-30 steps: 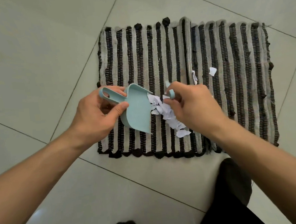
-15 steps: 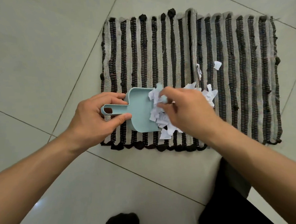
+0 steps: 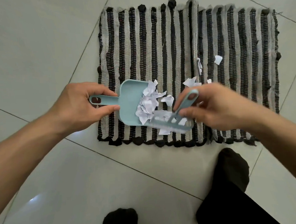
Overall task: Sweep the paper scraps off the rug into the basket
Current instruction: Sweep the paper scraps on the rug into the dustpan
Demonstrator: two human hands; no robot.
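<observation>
A black-and-beige striped rug (image 3: 174, 48) lies on the tiled floor. My left hand (image 3: 76, 106) grips the handle of a light blue dustpan (image 3: 127, 102) lying flat on the rug's near left part. White paper scraps (image 3: 148, 103) are heaped at the pan's mouth. My right hand (image 3: 217, 107) holds a light blue brush (image 3: 176, 122) by its handle, bristles down just right of the pan. A few loose scraps (image 3: 218, 59) lie further right on the rug. No basket is in view.
Pale glossy floor tiles (image 3: 33, 41) surround the rug. My feet in black socks (image 3: 119, 222) and a dark trouser leg (image 3: 233, 193) are on the floor just in front of the rug's near edge.
The dustpan has gone from tilted to flat on the rug. My right hand has pulled back to the right, so the brush now shows, and the scraps sit at the pan's mouth.
</observation>
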